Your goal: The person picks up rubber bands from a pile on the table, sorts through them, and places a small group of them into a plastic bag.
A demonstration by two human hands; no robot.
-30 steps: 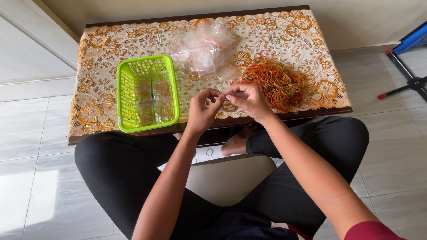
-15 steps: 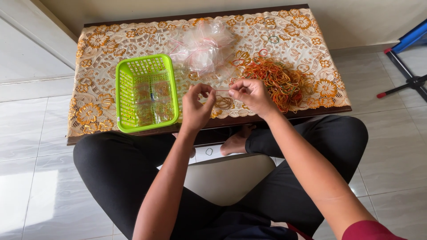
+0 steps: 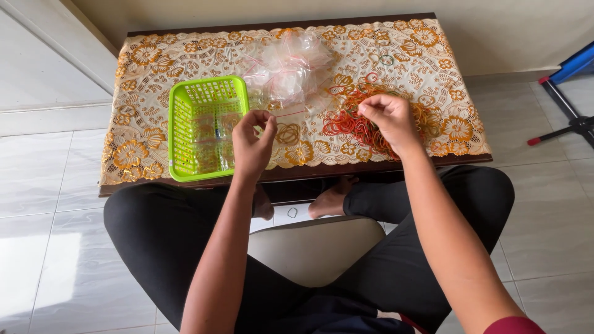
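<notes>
My left hand (image 3: 252, 143) pinches a small clear plastic bag (image 3: 267, 121), flimsy and slippery; right hand (image 3: 387, 117) pinches stretchy, light rubber bands (image 3: 362, 124).

A low dark wooden table (image 3: 371, 168) stands against a plain cream wall (image 3: 495, 31) at the top of the frame. Glossy pale floor tiles (image 3: 49, 247) catch bright light at lower left. A blue-and-black metal stand (image 3: 572, 93) leans at the right edge.
</notes>
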